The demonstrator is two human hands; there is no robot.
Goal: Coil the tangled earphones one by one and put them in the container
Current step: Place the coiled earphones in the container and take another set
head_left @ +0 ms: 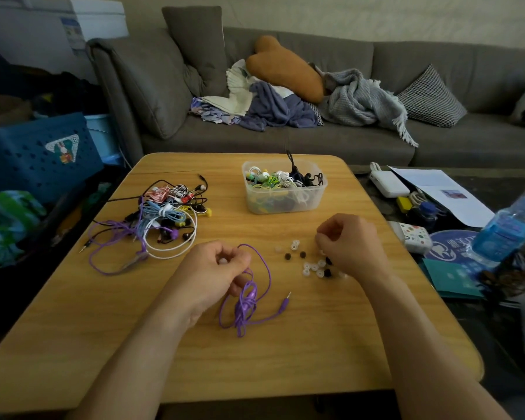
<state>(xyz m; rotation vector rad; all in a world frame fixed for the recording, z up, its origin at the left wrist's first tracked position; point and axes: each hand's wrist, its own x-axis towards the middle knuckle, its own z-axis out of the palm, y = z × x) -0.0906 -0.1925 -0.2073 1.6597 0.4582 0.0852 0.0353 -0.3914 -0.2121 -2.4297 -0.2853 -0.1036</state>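
L hand (217, 269) grips purple earphones (249, 301); R hand (347, 241), at 3 o'clock, curls over ear tips (311, 266), pinch unclear.

We count 2 hands over 1 wooden bench (255, 359), the left hand (215, 272) and the right hand (350, 245), and 1 clear plastic container (285, 204) filled with coiled earphones too packed for us to number. There is 1 purple earphone (249, 298) set apart near the front and 1 tangled pile of earphones (164, 213) at the left whose pieces we cannot separate for a count. Loose ear tips (311, 266) lie scattered by the right hand: we see about 7 pale ones and about 4 dark ones, with some hidden under the hand.
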